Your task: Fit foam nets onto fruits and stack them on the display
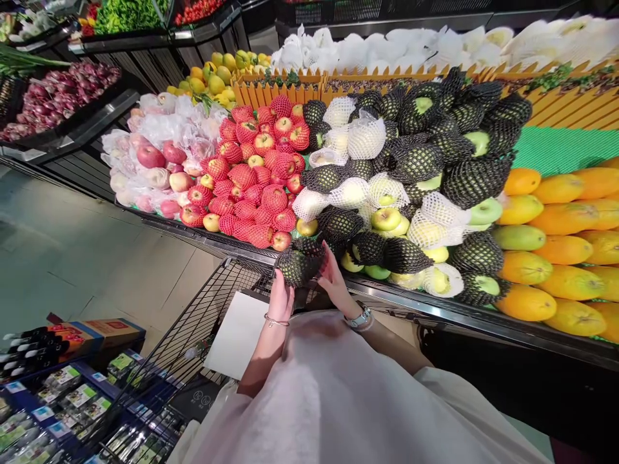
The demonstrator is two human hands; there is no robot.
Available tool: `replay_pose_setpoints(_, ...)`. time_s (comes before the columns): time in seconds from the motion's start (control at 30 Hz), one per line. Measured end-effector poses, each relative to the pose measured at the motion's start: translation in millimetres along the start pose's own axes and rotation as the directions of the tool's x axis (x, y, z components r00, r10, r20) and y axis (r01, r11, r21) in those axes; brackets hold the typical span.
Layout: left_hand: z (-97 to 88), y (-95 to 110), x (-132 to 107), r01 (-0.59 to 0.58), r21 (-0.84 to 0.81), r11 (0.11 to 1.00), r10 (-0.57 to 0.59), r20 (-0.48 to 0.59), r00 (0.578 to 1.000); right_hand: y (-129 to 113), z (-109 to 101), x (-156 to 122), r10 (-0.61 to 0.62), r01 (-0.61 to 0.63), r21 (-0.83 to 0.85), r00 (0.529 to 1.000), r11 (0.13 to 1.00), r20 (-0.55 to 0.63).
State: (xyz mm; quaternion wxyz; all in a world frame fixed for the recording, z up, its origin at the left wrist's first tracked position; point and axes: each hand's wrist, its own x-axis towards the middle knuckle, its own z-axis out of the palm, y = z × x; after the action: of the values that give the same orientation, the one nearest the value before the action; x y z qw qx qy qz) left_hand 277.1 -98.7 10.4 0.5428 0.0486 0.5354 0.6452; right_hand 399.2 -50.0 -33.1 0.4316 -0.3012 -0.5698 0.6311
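Note:
Between my two hands, just above the stand's front edge, is a green apple in a black foam net (292, 267). My left hand (281, 298) is closed around its left side, fingers partly hidden behind the fruit. My right hand (333, 277) grips the net's right end, its thumb and fingers around the dark mesh. Right beyond my hands lie more green apples, some in black foam nets (370, 248), others in white foam nets (348, 193). To the left of these sits a heap of red apples in red nets (261, 187).
A wire shopping cart (193, 316) with a white flat item (236, 335) stands at my left. Papayas (527, 283) lie at the right, bagged apples (159, 154) and red onions (68, 96) at the left. An orange picket fence (275, 95) runs behind the apples.

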Motion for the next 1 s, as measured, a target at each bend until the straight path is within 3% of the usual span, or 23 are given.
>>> replay_pose_setpoints(0.1,-0.7,-7,1,-0.039,0.056,0.998,0.037,0.039,0.999,7,17,0,0.138,-0.127,0.108,0.985,0.986,-0.099)
replay_pose_setpoints(0.2,-3.4,-17,8,-0.049,0.07,0.996,0.045,0.063,0.997,21,30,-3,0.215,-0.169,0.208,0.95,0.963,-0.225)
replay_pose_setpoints(0.33,-11.7,-29,22,-0.041,0.148,0.988,0.029,0.079,0.996,33,32,1,0.266,-0.197,0.279,0.934,0.94,-0.238)
replay_pose_setpoints(0.4,-17.6,-28,25,-0.087,0.225,0.971,0.083,0.026,0.996,34,29,6,0.256,-0.196,0.238,0.932,0.951,-0.257)
replay_pose_setpoints(0.47,-23.3,-22,26,-0.223,0.334,0.916,0.257,-0.062,0.964,34,26,13,0.226,-0.185,0.167,0.932,0.969,-0.282)
replay_pose_setpoints(0.5,-25.4,-17,26,-0.306,0.395,0.866,0.365,-0.081,0.927,34,24,16,0.213,-0.183,0.126,0.935,0.975,-0.283)
replay_pose_setpoints(0.53,-26.7,-10,25,-0.386,0.452,0.805,0.461,-0.066,0.885,34,22,20,0.205,-0.188,0.087,0.94,0.978,-0.272)
replay_pose_setpoints(0.6,-25.9,7,27,-0.504,0.522,0.688,0.542,0.094,0.835,35,17,26,0.21,-0.209,0.028,0.953,0.977,-0.22)
replay_pose_setpoints(0.7,-18.0,33,38,-0.565,0.535,0.628,0.372,0.431,0.822,33,10,33,0.241,-0.24,0.021,0.967,0.971,-0.086)
replay_pose_setpoints(0.77,-11.7,44,50,-0.532,0.538,0.654,0.227,0.532,0.816,31,6,36,0.241,-0.24,0.047,0.971,0.97,-0.009)
replay_pose_setpoints(0.87,-6.2,50,65,-0.463,0.551,0.695,0.133,0.534,0.835,27,1,40,0.218,-0.22,0.039,0.975,0.975,0.031)
replay_pose_setpoints(1.0,-6.8,41,81,-0.377,0.549,0.746,0.077,0.491,0.868,23,-6,47,0.171,-0.165,-0.112,0.984,0.98,0.042)
